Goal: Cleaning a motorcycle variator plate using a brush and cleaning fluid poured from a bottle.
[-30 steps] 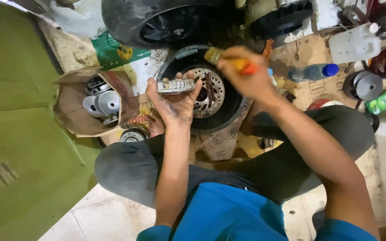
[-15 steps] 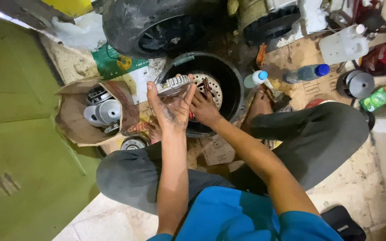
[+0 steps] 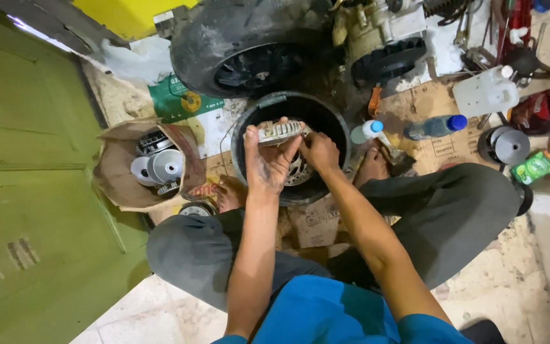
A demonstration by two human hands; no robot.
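Far left: flat green painted panel (image 3: 27, 210), matte, cut off by the frame edge. Next, a torn brown paper bag (image 3: 117, 181), crumpled, open at the top, w/ round grey metal pulley parts (image 3: 160, 167) inside; lower ones half hidden by the bag wall. Above it a green printed carton (image 3: 176, 102) lies flat on the floor. Top centre, a black rubber tyre on a dark spoked wheel (image 3: 249, 44), dusty, top cut off.

Centre: black round plastic tub (image 3: 326, 118), rim scuffed, sits on the floor between the person's knees. In it a round perforated metal disc (image 3: 300, 173), mostly covered by the hands. Left hand (image 3: 265, 159), greasy, palm up over the tub; fingers clamped round a ribbed grey metal part (image 3: 279, 132), flat-ish, held just above the tub's inside. Right hand (image 3: 319, 151) just beside it, fingers curled together and touching the part's right end; can't tell if it grips anything else, fingertips are hidden behind the part.

Right: white bottle w/ blue cap (image 3: 367, 132) near the tub rim, clear plastic bottle w/ blue cap (image 3: 434, 126) lying on cardboard (image 3: 440, 150), a translucent white jug (image 3: 486, 92), another grey pulley (image 3: 505, 145), a green packet (image 3: 535, 167). Upper right clutter too tangled to make out.
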